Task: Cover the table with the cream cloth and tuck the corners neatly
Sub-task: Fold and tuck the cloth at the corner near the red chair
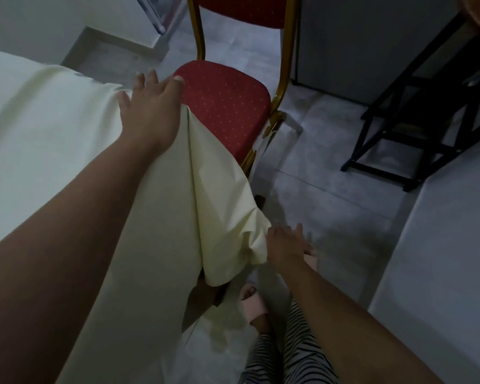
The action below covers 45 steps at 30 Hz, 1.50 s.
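My left hand (153, 106) lies flat with fingers spread, pressing the cream cloth (53, 128) onto the table corner near eleven o'clock. My right hand (287, 246), at five o'clock, has loosely straight fingers and touches the edge of the cloth's hanging corner, gripping nothing. The cloth covers the table, hidden beneath it, toward nine o'clock. A red chair (227, 106) stands just beyond at twelve.
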{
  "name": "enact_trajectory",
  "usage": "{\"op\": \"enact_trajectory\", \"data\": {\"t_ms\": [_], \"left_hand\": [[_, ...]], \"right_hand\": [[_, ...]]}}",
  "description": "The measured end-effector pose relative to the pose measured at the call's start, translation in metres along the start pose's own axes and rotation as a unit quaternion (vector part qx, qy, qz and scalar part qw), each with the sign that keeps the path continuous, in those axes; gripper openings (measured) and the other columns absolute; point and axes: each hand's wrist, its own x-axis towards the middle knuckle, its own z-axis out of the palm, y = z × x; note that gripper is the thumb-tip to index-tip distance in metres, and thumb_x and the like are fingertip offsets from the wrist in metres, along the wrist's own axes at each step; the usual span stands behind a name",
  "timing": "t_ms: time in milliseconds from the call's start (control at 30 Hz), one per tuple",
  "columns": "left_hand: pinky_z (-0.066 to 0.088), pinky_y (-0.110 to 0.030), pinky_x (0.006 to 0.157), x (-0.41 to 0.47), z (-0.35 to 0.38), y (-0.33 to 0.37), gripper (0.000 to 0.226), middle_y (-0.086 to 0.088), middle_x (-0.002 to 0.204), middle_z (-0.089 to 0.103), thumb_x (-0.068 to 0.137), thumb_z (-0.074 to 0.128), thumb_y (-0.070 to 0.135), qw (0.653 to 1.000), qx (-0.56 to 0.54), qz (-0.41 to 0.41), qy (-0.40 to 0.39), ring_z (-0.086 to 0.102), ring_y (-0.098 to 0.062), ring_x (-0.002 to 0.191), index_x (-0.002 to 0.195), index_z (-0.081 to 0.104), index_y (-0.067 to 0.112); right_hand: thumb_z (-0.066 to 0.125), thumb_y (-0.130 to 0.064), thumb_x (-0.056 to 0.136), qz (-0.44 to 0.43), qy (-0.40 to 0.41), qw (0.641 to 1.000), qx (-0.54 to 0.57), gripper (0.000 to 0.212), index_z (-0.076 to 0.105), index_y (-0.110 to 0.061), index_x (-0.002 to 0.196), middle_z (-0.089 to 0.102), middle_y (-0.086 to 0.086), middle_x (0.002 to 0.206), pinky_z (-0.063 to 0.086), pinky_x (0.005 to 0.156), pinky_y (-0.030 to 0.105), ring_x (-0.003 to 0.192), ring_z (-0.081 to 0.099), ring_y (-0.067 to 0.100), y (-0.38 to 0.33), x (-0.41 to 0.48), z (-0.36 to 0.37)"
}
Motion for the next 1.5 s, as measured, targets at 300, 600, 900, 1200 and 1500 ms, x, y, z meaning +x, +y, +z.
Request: {"op": "enact_trajectory", "data": {"t_ms": [300, 600, 900, 1200, 1500], "left_hand": [[0.013, -0.043, 0.119, -0.024, -0.003, 0.003, 0.047, -0.014, 0.156, 0.025, 0.102, 0.022, 0.031, 0.972, -0.206, -0.006, 0.118, 0.017, -0.026, 0.146, 0.141, 0.042, 0.014], [-0.001, -0.040, 0.118, -0.068, 0.008, -0.005, 0.055, -0.001, 0.161, 0.010, 0.102, 0.021, 0.042, 0.979, -0.203, 0.014, 0.029, 0.003, -0.015, 0.148, 0.152, 0.014, 0.020], [-0.005, -0.036, 0.118, -0.071, 0.007, -0.006, 0.054, 0.003, 0.161, 0.006, 0.102, 0.018, 0.041, 0.969, -0.247, 0.012, 0.012, -0.001, -0.010, 0.148, 0.152, 0.012, 0.023], [-0.002, -0.036, 0.119, -0.075, 0.010, -0.007, 0.052, 0.004, 0.160, 0.013, 0.103, 0.018, 0.041, 0.963, -0.268, 0.011, 0.036, 0.004, -0.010, 0.148, 0.152, 0.018, 0.024], [-0.001, -0.035, 0.119, -0.074, 0.010, -0.007, 0.052, 0.005, 0.160, 0.015, 0.102, 0.019, 0.043, 0.961, -0.271, 0.003, 0.043, 0.006, -0.009, 0.148, 0.151, 0.021, 0.026]], "right_hand": [[0.050, -0.016, 0.088, 0.031, 0.216, 0.961, 0.168, 0.064, 0.024, -0.015, 0.146, 0.020, 0.008, 0.157, 0.019, 0.112, 0.050, 0.136, 0.031, 0.025, -0.018, -0.012, -0.032], [0.056, -0.038, 0.089, -0.092, 0.324, 0.861, 0.381, 0.074, 0.016, -0.022, 0.149, 0.018, 0.001, 0.158, 0.020, 0.115, 0.046, 0.141, 0.023, 0.021, -0.071, -0.004, -0.136], [0.043, -0.022, 0.094, -0.005, 0.396, 0.840, 0.370, 0.029, 0.062, -0.023, 0.116, 0.068, -0.001, 0.098, 0.034, 0.101, 0.041, 0.096, 0.059, 0.019, -0.070, -0.011, -0.143], [0.055, -0.019, 0.090, -0.035, 0.325, 0.862, 0.388, 0.014, 0.046, -0.028, 0.088, 0.050, -0.011, 0.083, 0.047, 0.072, 0.030, 0.084, 0.053, 0.014, -0.044, -0.043, -0.143], [0.045, -0.001, 0.091, -0.121, 0.092, 0.862, 0.484, 0.056, 0.042, -0.027, 0.140, 0.048, -0.007, 0.139, 0.042, 0.094, 0.023, 0.119, 0.050, 0.009, -0.019, -0.020, -0.179]]}}
